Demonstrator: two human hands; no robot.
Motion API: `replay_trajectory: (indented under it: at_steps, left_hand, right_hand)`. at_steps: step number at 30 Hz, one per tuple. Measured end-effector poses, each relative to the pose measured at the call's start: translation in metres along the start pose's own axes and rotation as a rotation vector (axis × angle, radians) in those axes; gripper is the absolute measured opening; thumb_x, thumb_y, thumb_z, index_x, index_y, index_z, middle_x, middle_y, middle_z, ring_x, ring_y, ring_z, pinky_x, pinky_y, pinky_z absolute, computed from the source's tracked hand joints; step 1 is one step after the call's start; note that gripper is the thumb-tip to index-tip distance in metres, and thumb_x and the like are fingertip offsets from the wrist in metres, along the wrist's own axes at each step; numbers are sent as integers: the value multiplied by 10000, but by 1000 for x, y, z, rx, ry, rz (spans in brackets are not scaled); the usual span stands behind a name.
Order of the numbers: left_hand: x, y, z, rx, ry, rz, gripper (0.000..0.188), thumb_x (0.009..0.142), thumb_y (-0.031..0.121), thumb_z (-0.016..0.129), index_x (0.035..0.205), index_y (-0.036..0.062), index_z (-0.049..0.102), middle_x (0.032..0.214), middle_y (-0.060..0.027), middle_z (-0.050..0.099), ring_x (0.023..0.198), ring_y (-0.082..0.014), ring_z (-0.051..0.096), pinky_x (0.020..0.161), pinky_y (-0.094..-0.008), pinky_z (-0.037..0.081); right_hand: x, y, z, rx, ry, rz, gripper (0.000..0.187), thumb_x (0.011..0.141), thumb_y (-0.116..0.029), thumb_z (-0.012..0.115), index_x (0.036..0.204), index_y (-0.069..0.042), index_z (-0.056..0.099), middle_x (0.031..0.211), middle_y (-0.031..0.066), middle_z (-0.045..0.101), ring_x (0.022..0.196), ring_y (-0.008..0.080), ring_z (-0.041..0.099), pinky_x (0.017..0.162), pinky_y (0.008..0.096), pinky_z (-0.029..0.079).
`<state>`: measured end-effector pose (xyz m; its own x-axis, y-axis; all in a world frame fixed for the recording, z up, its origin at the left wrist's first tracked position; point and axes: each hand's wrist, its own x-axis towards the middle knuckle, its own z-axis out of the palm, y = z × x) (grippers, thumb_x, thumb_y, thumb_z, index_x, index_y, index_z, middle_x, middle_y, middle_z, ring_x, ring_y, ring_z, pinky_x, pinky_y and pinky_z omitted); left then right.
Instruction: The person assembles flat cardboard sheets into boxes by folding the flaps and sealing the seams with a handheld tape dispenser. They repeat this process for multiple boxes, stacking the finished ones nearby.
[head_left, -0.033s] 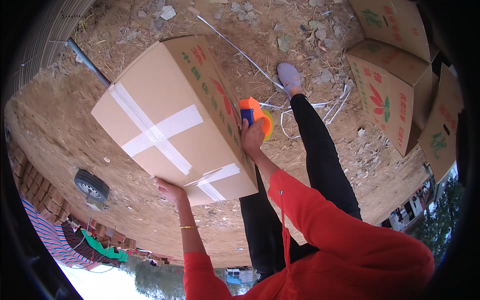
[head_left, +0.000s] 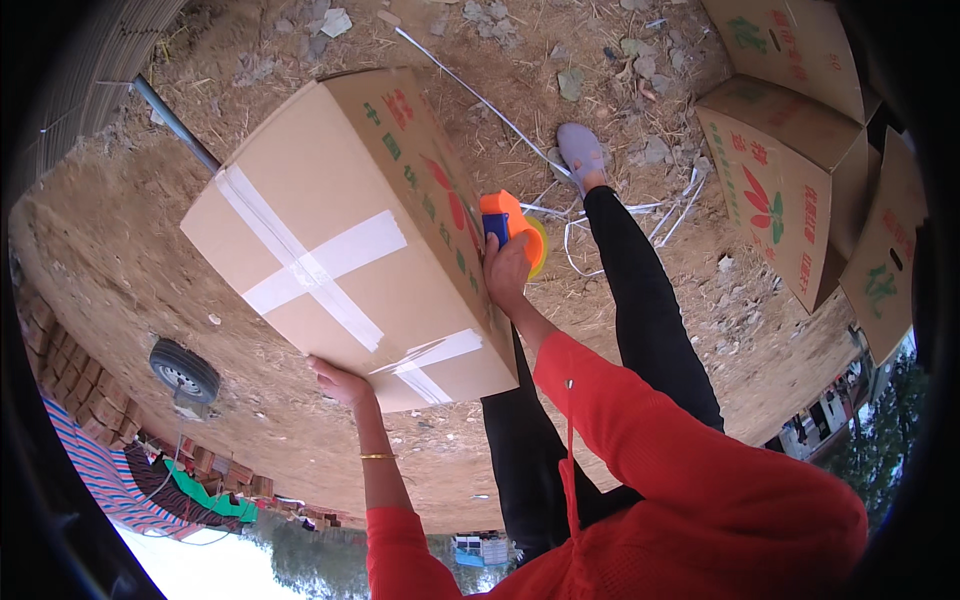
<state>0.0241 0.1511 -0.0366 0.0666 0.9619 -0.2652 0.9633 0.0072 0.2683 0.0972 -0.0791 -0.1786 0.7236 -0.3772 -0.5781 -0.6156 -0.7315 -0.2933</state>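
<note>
A large brown cardboard box [head_left: 300, 185] stands tilted in front of me, its near face crossed by strips of whitish tape [head_left: 310, 270]. More tape, somewhat wrinkled, runs over the face's lower right corner. My left hand [head_left: 340, 382] grips the box by its lower left edge, some fingers hidden behind it. Against the printed right side, my right hand [head_left: 508, 272] is closed around an orange and blue tape dispenser [head_left: 516, 222]. A yellowish roll shows behind the dispenser, partly covered by my fingers.
Other open cardboard boxes [head_left: 770, 190] stand at the right. White strapping [head_left: 480, 95] lies loose on the dirt ground, by my shoe [head_left: 580, 150]. A metal pole [head_left: 175, 120] reaches behind the box; a wheel [head_left: 184, 370] is at the left, and stacked cartons [head_left: 85, 385] are beyond.
</note>
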Motion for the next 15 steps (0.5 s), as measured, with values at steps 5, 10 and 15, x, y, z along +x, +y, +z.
replay_trajectory:
  at_steps: [5,10,15]
  left_hand:
    - [2,-3,4,-123,5,39,815,929,626,294,1110,-109,596,1070,-274,619,954,-344,610,799,-449,477]
    - [-7,9,1,-19,-3,11,834,929,631,276,1105,-120,593,1058,-284,618,959,-347,610,793,-453,477]
    - [-8,2,-4,-18,-13,16,852,926,641,256,1103,-121,595,1053,-298,615,957,-364,607,813,-460,471]
  right_hand:
    - [32,22,38,-64,-4,-63,427,891,-321,579,992,55,402,692,225,615,644,407,613,616,491,462]
    - [46,22,28,-46,-70,-132,392,906,-312,560,987,35,395,729,248,614,662,414,613,628,485,463]
    - [-26,-29,-77,255,-45,-70,408,922,-304,552,1001,64,393,746,262,604,678,443,597,606,497,446]
